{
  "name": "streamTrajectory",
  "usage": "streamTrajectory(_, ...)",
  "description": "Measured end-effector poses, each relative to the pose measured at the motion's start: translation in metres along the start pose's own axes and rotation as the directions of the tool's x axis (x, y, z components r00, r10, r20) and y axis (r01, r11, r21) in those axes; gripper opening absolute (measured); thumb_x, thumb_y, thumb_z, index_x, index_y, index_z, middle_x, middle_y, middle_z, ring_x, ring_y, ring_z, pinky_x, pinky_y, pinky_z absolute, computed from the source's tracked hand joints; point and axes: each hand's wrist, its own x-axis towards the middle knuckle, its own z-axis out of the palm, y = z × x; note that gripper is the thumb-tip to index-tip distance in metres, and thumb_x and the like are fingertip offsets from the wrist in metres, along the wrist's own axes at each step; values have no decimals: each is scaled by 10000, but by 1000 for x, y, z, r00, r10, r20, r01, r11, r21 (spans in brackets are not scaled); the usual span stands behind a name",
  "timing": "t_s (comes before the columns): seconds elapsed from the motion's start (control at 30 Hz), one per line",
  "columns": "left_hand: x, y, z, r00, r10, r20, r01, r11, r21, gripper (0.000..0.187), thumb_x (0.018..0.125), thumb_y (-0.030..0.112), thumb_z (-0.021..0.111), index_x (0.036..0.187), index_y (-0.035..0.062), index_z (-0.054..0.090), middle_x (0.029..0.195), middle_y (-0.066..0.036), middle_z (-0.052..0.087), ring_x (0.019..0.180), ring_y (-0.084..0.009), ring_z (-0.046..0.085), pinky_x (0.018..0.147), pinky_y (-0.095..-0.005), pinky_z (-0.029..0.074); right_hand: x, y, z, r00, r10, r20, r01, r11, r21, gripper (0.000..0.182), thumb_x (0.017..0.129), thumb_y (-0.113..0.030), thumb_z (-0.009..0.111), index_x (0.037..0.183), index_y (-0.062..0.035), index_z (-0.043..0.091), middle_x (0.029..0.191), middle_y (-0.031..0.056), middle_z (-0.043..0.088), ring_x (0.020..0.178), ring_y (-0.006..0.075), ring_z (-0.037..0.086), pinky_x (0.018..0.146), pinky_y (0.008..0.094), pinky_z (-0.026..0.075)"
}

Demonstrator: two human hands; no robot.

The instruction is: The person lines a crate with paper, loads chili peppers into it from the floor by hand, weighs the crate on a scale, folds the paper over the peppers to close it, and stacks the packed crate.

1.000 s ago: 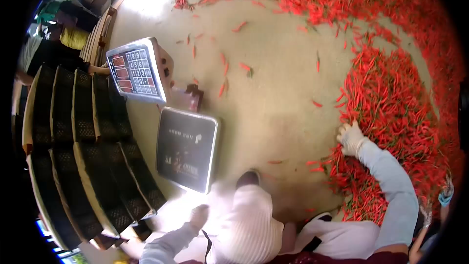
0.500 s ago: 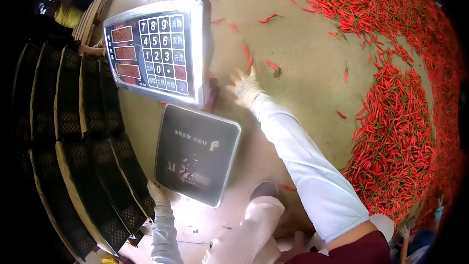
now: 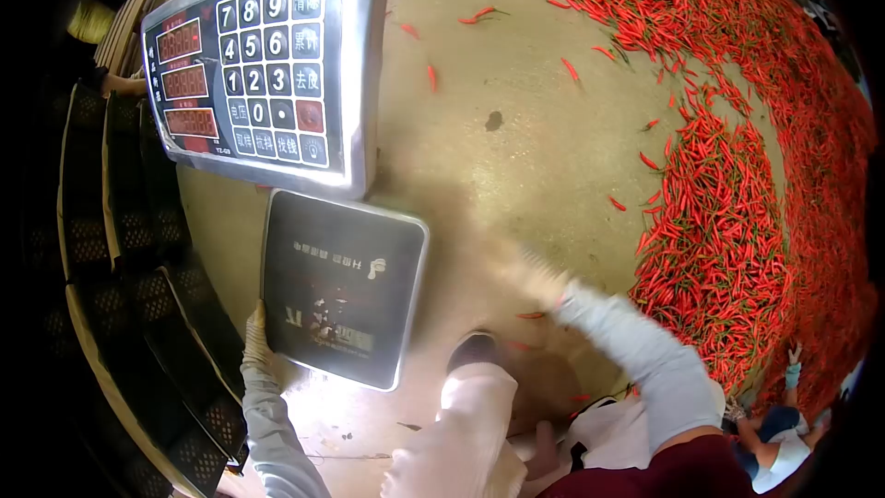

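Note:
My left hand [image 3: 256, 337], in a pale glove, is at the left edge of the weighing platform [image 3: 346, 290], its fingers closed along the rim. The platform belongs to a digital scale whose keypad and red-display head [image 3: 267, 74] rises behind it, large in view. Bits of debris lie on the dark platform top. My right hand [image 3: 525, 272], also gloved, is over the floor to the right of the platform, apart from it. Motion smears its fingers, so whether it holds anything cannot be made out. A red chili [image 3: 530, 315] lies on the floor just below it.
A large heap of red chilies [image 3: 719, 249] covers the right side, with loose ones scattered around. Stacked black crates [image 3: 138, 249] stand at left. Another person's hand [image 3: 124, 85] shows near them. A person [image 3: 784, 452] is at lower right. My shoe [image 3: 475, 350] is before the platform.
My right hand has swung back toward me from beside the scale head. Chilies near it have shifted. My left hand has moved up the platform's edge. The scale head looks larger and farther left.

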Motion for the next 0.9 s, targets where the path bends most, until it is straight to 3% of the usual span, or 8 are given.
streamTrajectory(0.1,-28,2,47,998,49,35,-45,992,-114,602,887,526,598,1234,35,581,1137,-36,624,1007,-165,582,914,-309,472,26,-65,50,892,450,46,-433,818,379,511,920,-363,541,1256,12,452,1186,192,567,1054,282,574,915,372,461)
streamTrajectory(0.3,-42,-30,118,980,129,-149,-152,975,-160,623,901,518,586,1291,35,530,1247,-52,557,1095,-167,527,935,-305,464,67,-77,0,861,495,-116,-337,727,599,615,918,-381,598,1309,38,374,1266,212,519,1177,277,491,998,373,395)
streamTrajectory(0.37,-44,-35,153,976,-83,-199,19,952,-305,698,865,582,597,1284,27,533,1233,-57,561,1075,-173,525,925,-319,466,87,-61,-19,797,580,-169,-428,740,520,615,933,-360,584,1349,28,350,1313,196,495,1192,273,476,1003,373,391)
streamTrajectory(0.53,-28,-58,215,937,23,-350,-92,979,-183,672,923,557,522,1247,-31,554,1152,-52,582,1007,-171,515,906,-305,432,120,-65,-92,885,464,41,-440,805,398,885,873,-462,613,1471,36,191,1488,237,297,1388,305,284,1109,367,290)
streamTrajectory(0.63,-23,-55,223,922,116,-370,-151,986,-66,674,931,551,511,1231,-50,563,1106,-61,602,963,-177,535,888,-305,439,127,-27,-92,897,439,59,-418,794,441,837,881,-460,595,1479,-11,219,1499,216,298,1384,310,296,1109,376,288)
streamTrajectory(0.77,-12,-62,218,929,86,-361,-141,981,-131,652,948,537,487,1217,-50,577,1042,-78,607,909,-179,517,842,-304,450,90,-63,-106,857,499,-129,-469,859,207,765,906,-473,542,1486,-78,236,1483,228,329,1380,354,312,1120,392,272)
streamTrajectory(0.83,0,-77,202,920,283,-272,-309,949,-58,705,960,526,459,1375,-43,413,1313,-121,478,1122,-213,462,1000,-306,379,49,-64,-138,917,390,-87,-399,903,-162,735,925,-459,521,1483,-75,238,1484,228,327,1385,349,305,1123,402,268)
streamTrajectory(0.9,-5,-71,193,940,228,-254,-248,968,-48,698,973,498,433,1398,-51,365,1367,-157,449,1188,-252,449,1025,-331,370,-15,-64,-181,945,321,-63,-324,894,-309,669,925,-404,525,1453,-60,301,1440,227,391,1345,334,370,1104,388,303)
